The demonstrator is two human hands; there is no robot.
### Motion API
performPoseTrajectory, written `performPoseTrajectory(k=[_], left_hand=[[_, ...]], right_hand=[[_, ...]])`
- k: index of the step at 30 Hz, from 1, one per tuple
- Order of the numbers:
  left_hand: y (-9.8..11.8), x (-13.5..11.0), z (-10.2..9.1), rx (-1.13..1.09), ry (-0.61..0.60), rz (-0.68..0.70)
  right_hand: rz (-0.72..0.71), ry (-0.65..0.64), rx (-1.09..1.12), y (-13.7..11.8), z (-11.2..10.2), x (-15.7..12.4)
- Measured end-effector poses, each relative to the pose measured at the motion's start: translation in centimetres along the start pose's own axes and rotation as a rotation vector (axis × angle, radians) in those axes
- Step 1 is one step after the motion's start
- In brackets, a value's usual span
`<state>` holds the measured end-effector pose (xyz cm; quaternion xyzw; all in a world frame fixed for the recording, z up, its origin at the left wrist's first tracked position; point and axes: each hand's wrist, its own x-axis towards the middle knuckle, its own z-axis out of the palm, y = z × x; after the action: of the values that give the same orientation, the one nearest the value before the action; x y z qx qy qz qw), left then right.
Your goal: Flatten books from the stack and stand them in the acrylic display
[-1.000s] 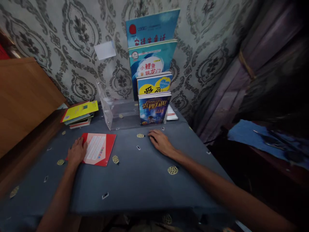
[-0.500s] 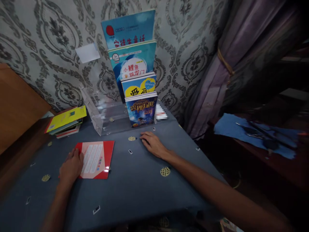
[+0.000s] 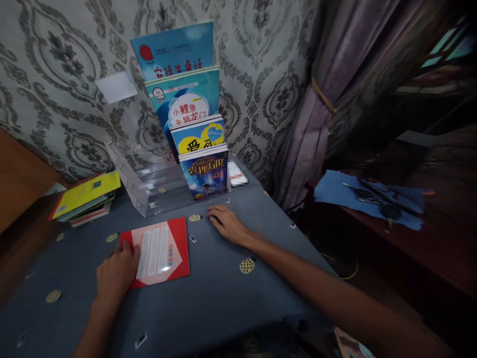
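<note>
A red book (image 3: 178,248) with a pale pink panel of text lies flat on the grey-blue tablecloth. At its left edge, my left hand (image 3: 117,268) grips it, thumb over the cover; some fingertips are hidden. My right hand (image 3: 228,223) rests palm down on the cloth with its fingers extended, holding nothing. Just beyond that hand is a clear tiered book rack (image 3: 128,179). Upright on the rack's right side are a dark blue book (image 3: 206,174), a yellow-and-blue book (image 3: 197,136), a teal book (image 3: 186,92) and a tall blue book (image 3: 175,47).
Several stacked books (image 3: 89,196), a yellow one on top, lie left of the rack. Patterned wallpaper (image 3: 261,74) stands behind, with a tied purple curtain (image 3: 316,109) at right. On a dark red surface beyond the table's right edge lies a blue cloth (image 3: 335,191) with dark tools.
My left hand has slid the red book rightward over the cloth and turned it slightly, uncovering a printed pineapple. My right hand stays in nearly the same place. The whole view has shifted.
</note>
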<state>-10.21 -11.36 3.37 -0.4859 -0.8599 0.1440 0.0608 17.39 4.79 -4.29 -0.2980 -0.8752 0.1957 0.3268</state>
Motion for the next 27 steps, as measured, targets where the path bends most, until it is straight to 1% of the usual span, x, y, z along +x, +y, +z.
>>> performPoseTrajectory(k=[6,13,18,23,27], left_hand=[[1.8,-0.6,-0.8,0.026,0.037,0.074],[4.0,-0.8,-2.5,0.026,0.006,0.156],[5.9,-0.8,-2.9,-0.018,0.031,0.216],[7.8,-0.8,-3.5,-0.048,0.039,0.263],[8.9,-0.8,-3.8,-0.064,0.045,0.299]], right_hand=[[0.015,0.048,0.039,0.2,-0.1,0.0],[0.025,0.090,0.040,-0.1,-0.6,-0.3],[-0.004,0.056,0.004,-0.9,-1.2,-0.4],[-0.040,-0.018,-0.075,-2.0,-1.7,-0.5],[-0.105,-0.048,-0.122,-2.6,-2.1,-0.6]])
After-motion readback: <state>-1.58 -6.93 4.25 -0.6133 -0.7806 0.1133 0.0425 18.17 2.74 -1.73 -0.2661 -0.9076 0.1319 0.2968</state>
